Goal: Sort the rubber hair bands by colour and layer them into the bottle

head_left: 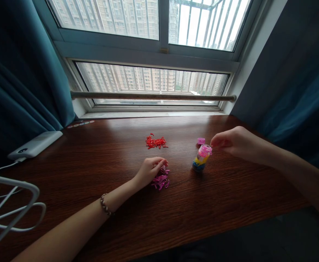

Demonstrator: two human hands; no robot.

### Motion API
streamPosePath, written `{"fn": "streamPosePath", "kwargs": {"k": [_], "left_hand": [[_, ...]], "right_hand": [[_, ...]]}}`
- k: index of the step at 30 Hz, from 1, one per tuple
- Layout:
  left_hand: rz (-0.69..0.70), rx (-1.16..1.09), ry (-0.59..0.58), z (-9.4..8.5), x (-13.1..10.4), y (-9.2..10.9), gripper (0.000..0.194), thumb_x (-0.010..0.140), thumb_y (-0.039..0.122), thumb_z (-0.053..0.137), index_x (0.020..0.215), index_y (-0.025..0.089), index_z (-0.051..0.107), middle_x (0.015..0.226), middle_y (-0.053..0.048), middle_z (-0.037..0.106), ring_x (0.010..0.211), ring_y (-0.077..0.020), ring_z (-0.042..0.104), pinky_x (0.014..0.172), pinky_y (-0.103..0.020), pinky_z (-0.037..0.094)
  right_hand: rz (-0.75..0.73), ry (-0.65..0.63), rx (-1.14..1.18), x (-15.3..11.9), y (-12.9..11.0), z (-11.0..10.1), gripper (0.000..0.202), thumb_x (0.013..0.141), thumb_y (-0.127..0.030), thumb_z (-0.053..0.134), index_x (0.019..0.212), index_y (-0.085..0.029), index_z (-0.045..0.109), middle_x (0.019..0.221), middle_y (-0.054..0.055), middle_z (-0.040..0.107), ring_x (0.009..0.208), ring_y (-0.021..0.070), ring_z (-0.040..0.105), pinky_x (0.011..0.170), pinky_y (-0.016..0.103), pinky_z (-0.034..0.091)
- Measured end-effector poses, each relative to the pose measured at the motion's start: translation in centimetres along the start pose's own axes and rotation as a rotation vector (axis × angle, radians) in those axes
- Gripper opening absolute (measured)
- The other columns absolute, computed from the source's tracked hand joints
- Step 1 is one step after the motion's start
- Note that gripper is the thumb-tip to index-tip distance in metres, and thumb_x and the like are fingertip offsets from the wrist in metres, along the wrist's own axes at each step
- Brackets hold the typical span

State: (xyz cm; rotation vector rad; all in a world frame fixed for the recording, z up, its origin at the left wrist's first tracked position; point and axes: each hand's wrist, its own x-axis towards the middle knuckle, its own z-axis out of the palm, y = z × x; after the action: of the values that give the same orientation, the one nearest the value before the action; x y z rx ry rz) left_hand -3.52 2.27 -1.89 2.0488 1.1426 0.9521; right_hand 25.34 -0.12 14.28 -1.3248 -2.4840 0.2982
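**Sorting small elastic bands at the window desk**

Wooden desk (94, 156), one. Power bank (35, 144) far left. Two loose heaps: red bands (156, 142) far centre, pink bands (161, 181) nearer. Left hand (149, 170) curls over the pink heap, fingers pinching a few. Right hand (234, 142) pinches at the mouth of one clear jar (202, 158), layered by colour, apparently tilted for access. One pink lid (201, 141) lies just behind.

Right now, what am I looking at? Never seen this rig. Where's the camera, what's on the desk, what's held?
There is no machine here: one camera sits on a person's head, looking forward and down at their two bare hands. The wooden desk stands under a window. The left hand rests on a pile of pink bands. The right hand pinches at the top of a small clear jar of coloured bands. Its pink lid lies behind, a red band pile farther left, a white power bank at the edge.
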Motion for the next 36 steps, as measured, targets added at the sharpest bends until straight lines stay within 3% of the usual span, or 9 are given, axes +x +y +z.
{"fn": "streamPosePath", "kwargs": {"k": [5, 13, 17, 20, 24, 31, 36], "left_hand": [[0.0, -0.005, -0.005, 0.1, 0.0, -0.1, 0.037, 0.085, 0.039, 0.041, 0.08, 0.014, 0.067, 0.073, -0.004, 0.067, 0.067, -0.0141, 0.059, 0.065, -0.022, 0.044], [-0.018, -0.018, -0.008, 0.1, -0.1, -0.4, 0.037, 0.085, 0.039, 0.041, 0.08, 0.013, 0.067, 0.074, -0.005, 0.067, 0.068, -0.0144, 0.058, 0.066, -0.023, 0.044], [-0.019, -0.014, -0.009, 0.1, 0.0, -0.3, 0.037, 0.085, 0.039, 0.041, 0.08, 0.014, 0.067, 0.074, -0.005, 0.067, 0.068, -0.0146, 0.058, 0.066, -0.023, 0.044], [-0.009, -0.012, -0.014, 0.1, 0.0, -0.2, 0.038, 0.085, 0.04, 0.04, 0.079, 0.014, 0.067, 0.074, -0.005, 0.067, 0.069, -0.0146, 0.059, 0.065, -0.022, 0.044], [-0.011, -0.008, -0.013, 0.1, 0.0, -0.2, 0.038, 0.086, 0.04, 0.04, 0.08, 0.014, 0.067, 0.075, -0.005, 0.067, 0.07, -0.0146, 0.059, 0.067, -0.022, 0.044], [-0.026, -0.005, -0.012, 0.1, -0.1, -0.3, 0.037, 0.086, 0.039, 0.041, 0.08, 0.014, 0.067, 0.074, -0.004, 0.066, 0.07, -0.0146, 0.059, 0.066, -0.022, 0.044], [-0.02, -0.002, -0.012, 0.1, 0.0, -0.1, 0.037, 0.086, 0.04, 0.041, 0.079, 0.014, 0.067, 0.073, -0.004, 0.066, 0.069, -0.0145, 0.059, 0.066, -0.022, 0.044]], "right_hand": [[-0.03, 0.021, -0.057, -1.2, -0.1, 1.3, 0.035, 0.068, -0.013, 0.06, 0.103, -0.02, 0.06, 0.081, 0.001, 0.068, 0.074, 0.0151, 0.064, 0.067, 0.024, 0.05], [-0.051, 0.131, -0.114, -0.9, 0.1, 2.4, 0.033, 0.074, -0.023, 0.06, 0.107, -0.021, 0.059, 0.091, 0.005, 0.065, 0.079, 0.0164, 0.062, 0.075, 0.029, 0.049], [-0.078, 0.071, -0.124, -0.8, 0.5, 2.7, 0.036, 0.072, -0.023, 0.062, 0.108, -0.02, 0.057, 0.104, 0.008, 0.061, 0.096, 0.0198, 0.057, 0.087, 0.035, 0.044], [-0.125, 0.03, -0.167, -0.8, 0.8, 3.3, 0.044, 0.069, -0.026, 0.064, 0.111, -0.022, 0.053, 0.111, 0.008, 0.059, 0.109, 0.0236, 0.049, 0.098, 0.049, 0.03], [-0.114, -0.013, -0.21, -0.4, 1.2, 4.1, 0.066, 0.065, -0.025, 0.066, 0.125, -0.021, 0.039, 0.115, 0.011, 0.057, 0.115, 0.0276, 0.044, 0.098, 0.064, 0.014], [-0.038, -0.263, -0.255, 1.2, 0.8, 4.9, 0.074, 0.064, -0.025, 0.062, 0.13, -0.01, 0.033, 0.106, 0.016, 0.061, 0.111, 0.0303, 0.048, 0.097, 0.064, 0.01], [-0.028, -0.275, -0.227, 1.8, 1.0, 5.0, 0.073, 0.07, -0.022, 0.056, 0.135, -0.012, 0.024, 0.101, 0.013, 0.064, 0.107, 0.0272, 0.052, 0.097, 0.062, 0.014]]}}
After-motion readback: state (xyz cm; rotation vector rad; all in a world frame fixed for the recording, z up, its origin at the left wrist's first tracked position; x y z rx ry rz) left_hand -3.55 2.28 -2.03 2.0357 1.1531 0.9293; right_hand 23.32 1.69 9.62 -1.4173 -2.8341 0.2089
